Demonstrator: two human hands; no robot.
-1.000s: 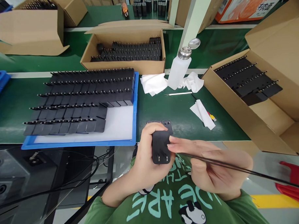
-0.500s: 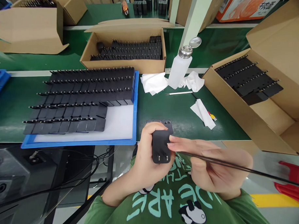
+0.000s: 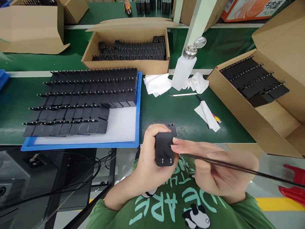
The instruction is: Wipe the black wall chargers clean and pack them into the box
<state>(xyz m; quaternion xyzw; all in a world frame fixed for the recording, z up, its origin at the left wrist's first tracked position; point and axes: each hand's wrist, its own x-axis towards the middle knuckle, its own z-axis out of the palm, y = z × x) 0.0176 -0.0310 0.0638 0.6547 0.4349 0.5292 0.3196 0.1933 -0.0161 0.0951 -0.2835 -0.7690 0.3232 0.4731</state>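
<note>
In the head view, my left hand is wrapped round a black plug-in power adapter, whose two metal prongs face up near its lower end. The fingertips of my right hand touch the adapter's right edge. A long thin dark rod lies between the thumb and fingers of that hand and runs out past the right edge of the view; whether it is stiff or a cable I cannot tell. Just beyond my left hand, more black adapters lie at the bench edge, partly hidden.
A blue tray with rows of adapters stands at left. Open cartons hold more adapters. Between them are a white pump bottle, crumpled tissues, a thin white tool and a paper-wrapped cable.
Almost nothing differs. Both hands and the adapter keep their places, with only a slight shift of the whole view.
</note>
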